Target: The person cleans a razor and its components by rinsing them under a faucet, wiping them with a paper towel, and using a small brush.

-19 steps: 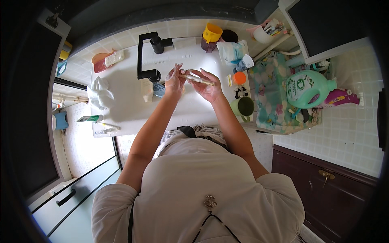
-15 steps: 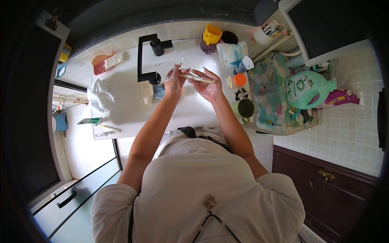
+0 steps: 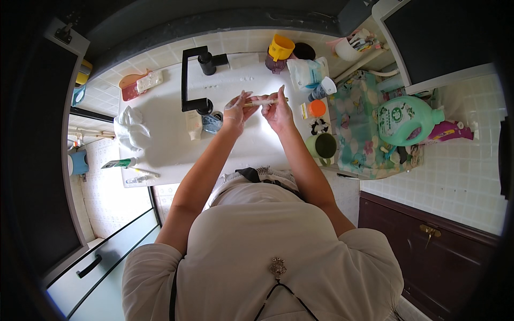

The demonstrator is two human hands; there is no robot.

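Observation:
Between my two hands, above the white sink [image 3: 176, 152], a slim light-brown stick [image 3: 260, 102] with whitish lather lies roughly level. My left hand [image 3: 234, 112] closes its fingers around the stick's left end. My right hand [image 3: 277, 114] grips the right part, fingers bent, one finger pointing up. Whitish suds show on the left fingers. The stick's exact kind is too small to tell. A black tap [image 3: 186, 80] stands just left of the hands. Below its spout lie a pale tube [image 3: 194, 126] and a blue-grey clear item [image 3: 212, 123], partly hidden by my left wrist.
At left are a soap bar [image 3: 149, 81] in a pink dish [image 3: 128, 90], a white cloth [image 3: 131, 128] and a green-white tube [image 3: 119, 162]. On the right stand a yellow cup [image 3: 281, 47], an orange-lidded jar [image 3: 317, 108], a green mug [image 3: 321, 147] and a green detergent bottle [image 3: 408, 120].
My right hand has turned from an open palm to fingers bent around the stick. The stick now lies more level, and my left hand has shifted slightly right.

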